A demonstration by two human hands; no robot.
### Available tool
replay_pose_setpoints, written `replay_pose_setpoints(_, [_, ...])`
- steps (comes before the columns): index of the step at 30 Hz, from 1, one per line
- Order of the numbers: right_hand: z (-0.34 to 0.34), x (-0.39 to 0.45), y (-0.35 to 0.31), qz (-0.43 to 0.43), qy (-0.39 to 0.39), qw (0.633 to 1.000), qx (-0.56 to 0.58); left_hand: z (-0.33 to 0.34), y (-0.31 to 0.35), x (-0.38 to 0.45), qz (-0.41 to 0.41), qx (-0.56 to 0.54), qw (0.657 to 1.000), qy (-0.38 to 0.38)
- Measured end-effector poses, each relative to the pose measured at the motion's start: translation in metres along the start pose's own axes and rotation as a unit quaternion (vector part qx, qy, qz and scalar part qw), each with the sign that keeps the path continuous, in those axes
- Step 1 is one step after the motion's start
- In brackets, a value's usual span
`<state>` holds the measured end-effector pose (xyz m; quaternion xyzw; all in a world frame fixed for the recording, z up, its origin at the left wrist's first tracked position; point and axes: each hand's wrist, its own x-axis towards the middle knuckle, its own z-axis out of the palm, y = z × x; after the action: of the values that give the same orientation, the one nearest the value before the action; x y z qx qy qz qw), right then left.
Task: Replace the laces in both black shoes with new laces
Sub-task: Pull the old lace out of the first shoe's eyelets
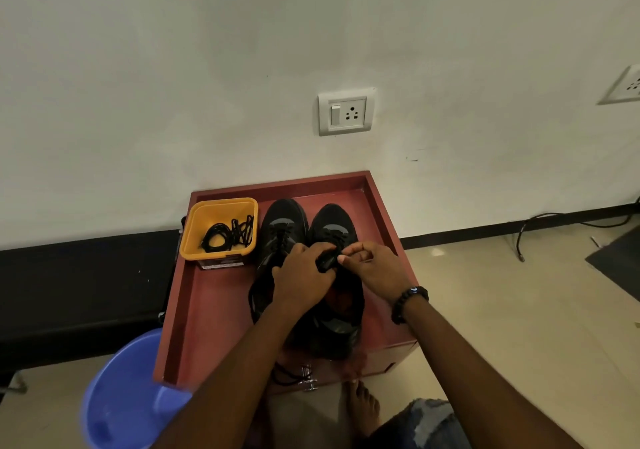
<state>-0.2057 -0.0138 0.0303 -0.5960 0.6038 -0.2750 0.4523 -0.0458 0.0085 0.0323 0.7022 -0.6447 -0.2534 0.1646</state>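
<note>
Two black shoes stand side by side, toes toward the wall, on a red wooden box (207,310). The left shoe (282,226) has its lace threaded. My left hand (303,278) and my right hand (372,268) meet over the tongue of the right shoe (332,223), and both pinch the black lace (327,259) there. My hands hide most of that shoe's lacing. A yellow tub (221,206) at the box's back left holds a tangle of black laces (228,235). Another black lace (285,376) hangs over the box's front edge.
A blue plastic basin (117,400) sits on the floor at the box's left front corner. A wall with a socket (346,114) rises just behind the box. My bare foot (363,407) rests on the floor in front. Cables (554,221) trail along the right wall base.
</note>
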Motion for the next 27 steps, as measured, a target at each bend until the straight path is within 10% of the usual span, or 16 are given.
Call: replay_pose_setpoints(27, [0.005,0.018,-0.02,-0.014,-0.018,0.983,-0.18,-0.001,-0.006,0.0,0.012,-0.027,0.999,0.028])
